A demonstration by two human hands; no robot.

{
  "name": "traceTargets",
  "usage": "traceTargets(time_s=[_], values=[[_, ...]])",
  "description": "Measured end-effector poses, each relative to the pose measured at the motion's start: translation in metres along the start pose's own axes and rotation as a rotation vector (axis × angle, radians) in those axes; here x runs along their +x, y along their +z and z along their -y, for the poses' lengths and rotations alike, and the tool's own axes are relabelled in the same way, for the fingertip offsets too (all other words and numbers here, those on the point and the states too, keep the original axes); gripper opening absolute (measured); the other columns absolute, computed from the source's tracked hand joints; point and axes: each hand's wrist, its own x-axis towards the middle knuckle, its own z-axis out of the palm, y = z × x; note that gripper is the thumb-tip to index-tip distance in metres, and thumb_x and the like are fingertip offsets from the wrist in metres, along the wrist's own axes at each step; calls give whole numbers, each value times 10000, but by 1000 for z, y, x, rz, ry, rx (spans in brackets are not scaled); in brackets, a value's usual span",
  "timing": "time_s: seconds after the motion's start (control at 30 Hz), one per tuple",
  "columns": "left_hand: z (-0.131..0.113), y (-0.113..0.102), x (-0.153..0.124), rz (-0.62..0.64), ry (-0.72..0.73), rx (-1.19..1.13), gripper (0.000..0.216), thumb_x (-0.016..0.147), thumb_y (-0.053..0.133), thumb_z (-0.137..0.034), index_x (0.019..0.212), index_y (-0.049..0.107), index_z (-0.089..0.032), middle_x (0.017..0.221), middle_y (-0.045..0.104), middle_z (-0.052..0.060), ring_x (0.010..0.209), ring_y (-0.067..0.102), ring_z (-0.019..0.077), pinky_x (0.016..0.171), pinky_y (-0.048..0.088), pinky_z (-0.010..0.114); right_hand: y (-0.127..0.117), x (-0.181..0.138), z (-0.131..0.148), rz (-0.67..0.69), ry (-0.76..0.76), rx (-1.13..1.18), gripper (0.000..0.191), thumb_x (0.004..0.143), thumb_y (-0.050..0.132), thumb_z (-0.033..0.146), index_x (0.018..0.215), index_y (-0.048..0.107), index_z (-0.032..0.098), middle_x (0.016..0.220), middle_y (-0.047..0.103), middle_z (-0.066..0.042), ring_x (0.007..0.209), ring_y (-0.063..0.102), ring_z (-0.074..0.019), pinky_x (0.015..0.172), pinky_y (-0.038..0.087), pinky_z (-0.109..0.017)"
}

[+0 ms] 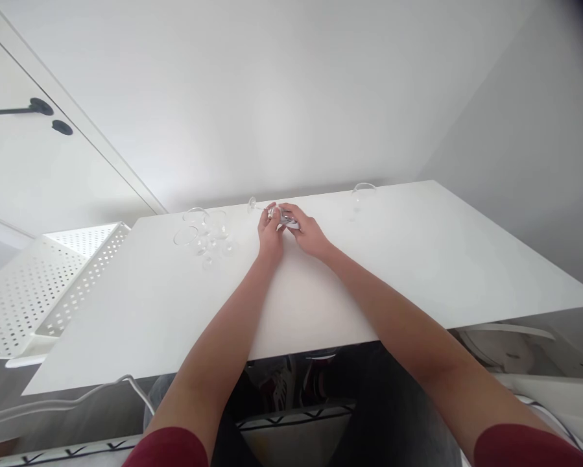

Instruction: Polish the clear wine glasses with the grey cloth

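Both my hands meet near the far edge of a white table (417, 259). My left hand (270, 232) and my right hand (307, 231) are closed together around a clear stemmed glass (259, 207) lying on its side. Its round foot sticks out to the left of my fingers, and something white shows between my hands, too small to name. To the left, several clear stemmed glasses (204, 228) stand upright in a cluster. One more clear glass (364, 192) stands alone at the far right by the wall.
A white perforated metal rack (43, 285) sits left of the table. A door with a black handle (23, 109) is at the upper left. A white cable (126, 383) hangs by the table's near left corner. A wall runs right behind the table.
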Motion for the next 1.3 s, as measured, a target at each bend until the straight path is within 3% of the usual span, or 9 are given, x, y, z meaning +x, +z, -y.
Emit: traceTargets(time_s=[0.13, 0.23, 0.47, 0.7, 0.87, 0.97, 1.17, 1.23, 1.3], values=[[2, -3, 5, 25, 16, -71, 434, 821, 856, -365, 1192, 667, -243, 1213, 724, 88, 1193, 689, 237, 1034, 519, 372, -9, 4, -4, -140, 293, 467, 470, 794, 792, 313, 1238, 638, 316, 1211, 733, -52, 1138, 687, -247, 1070, 544, -519], [3, -2, 4, 40, 17, -69, 452, 820, 854, -380, 1209, 666, -246, 1239, 715, 90, 1174, 689, 234, 988, 537, 348, -15, 5, -6, -138, 379, 616, 430, 783, 819, 350, 1176, 651, 299, 1217, 713, -52, 1103, 691, -236, 1020, 580, -507], [7, -5, 4, -21, -3, 59, 395, 858, 808, -497, 1152, 683, -264, 1147, 724, 70, 1109, 698, 201, 966, 536, 325, -4, 4, -4, -58, 64, 107, 393, 832, 765, 331, 1215, 677, 322, 1357, 683, -52, 1321, 604, -268, 1190, 450, -501], [3, -4, 3, 105, 16, -5, 535, 771, 895, -380, 1248, 677, -272, 1270, 709, 79, 1211, 675, 259, 1040, 518, 387, -17, 6, -14, -185, 371, 633, 384, 828, 786, 375, 1181, 653, 303, 1216, 724, -55, 1111, 707, -246, 1035, 579, -517], [3, -2, 2, 93, -31, -12, 409, 885, 758, -561, 1130, 698, -239, 1316, 677, 103, 1234, 648, 261, 1032, 523, 413, -13, 4, -8, -220, 144, 186, 364, 876, 746, 515, 1160, 691, 294, 1149, 746, -47, 1140, 677, -269, 1109, 503, -494], [5, -4, 6, 69, 9, -52, 372, 817, 845, -487, 995, 670, -211, 1324, 676, 107, 1174, 658, 232, 1022, 522, 390, -6, 4, -5, -158, 15, 59, 371, 897, 719, 560, 1157, 712, 295, 1204, 741, -52, 1200, 653, -275, 1137, 471, -463], [3, -4, 7, 201, 96, -59, 394, 723, 931, -318, 1004, 670, -230, 1252, 707, 90, 1083, 669, 208, 941, 527, 343, -12, 9, -19, -372, 458, 577, 245, 936, 662, 464, 1070, 665, 260, 962, 730, -52, 900, 695, -221, 898, 604, -450], [4, -3, 7, 223, 98, -57, 357, 745, 920, -316, 997, 683, -226, 1235, 704, 79, 1054, 674, 194, 924, 525, 331, -16, 9, -20, -348, 402, 526, 287, 950, 638, 499, 1107, 660, 260, 985, 725, -52, 926, 693, -220, 915, 600, -440], [4, -4, 7, 163, 71, -94, 331, 764, 909, -325, 982, 682, -221, 1248, 697, 69, 1062, 676, 188, 935, 525, 336, -17, 7, -17, -260, 220, 262, 389, 947, 646, 531, 1247, 638, 284, 1068, 730, -49, 995, 688, -230, 973, 576, -441]])
